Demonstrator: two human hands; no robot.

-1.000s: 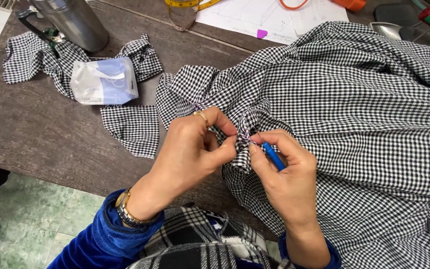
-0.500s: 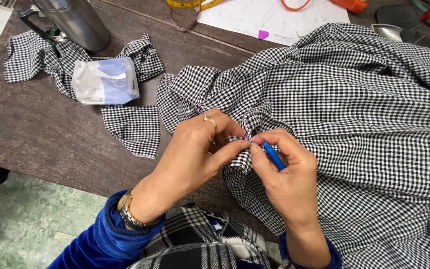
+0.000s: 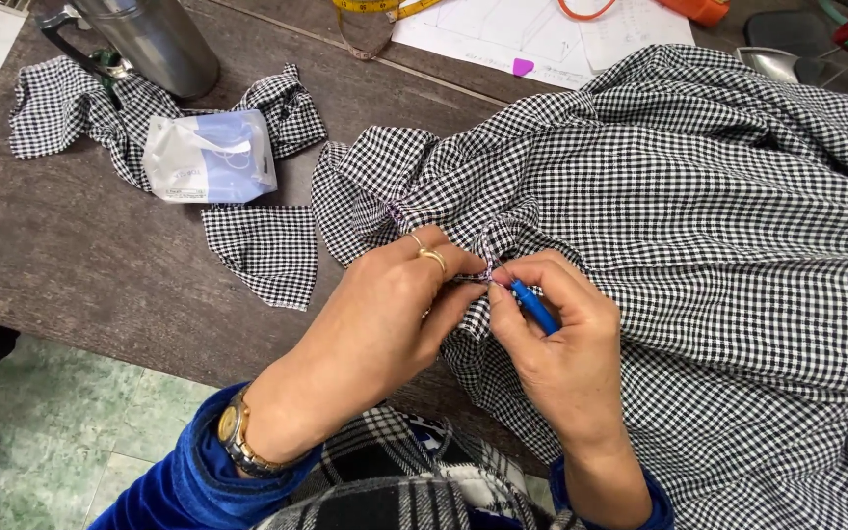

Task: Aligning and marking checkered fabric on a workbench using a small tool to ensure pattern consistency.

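Note:
A large black-and-white checked garment [image 3: 699, 206] is bunched over the right half of a dark wooden table [image 3: 80, 265]. My left hand [image 3: 385, 314], with two gold rings and a wristwatch, pinches a fold of the fabric at a seam. My right hand [image 3: 561, 344] holds a small blue-handled tool [image 3: 534, 306], its tip against the same seam right next to the left fingers. Purple thread shows along the seam between the two hands.
Checked fabric scraps [image 3: 265, 250] lie left of the garment, with a pale blue-and-white plastic packet [image 3: 210, 157] on them. A metal flask [image 3: 154, 39] stands at the back left. A yellow tape measure [image 3: 375, 10], paper sheets [image 3: 542, 34] and a metal bowl [image 3: 777, 64] sit at the far edge.
My left fingers have shifted slightly along the fold and regripped it. The right hand with the blue tool stays at the seam.

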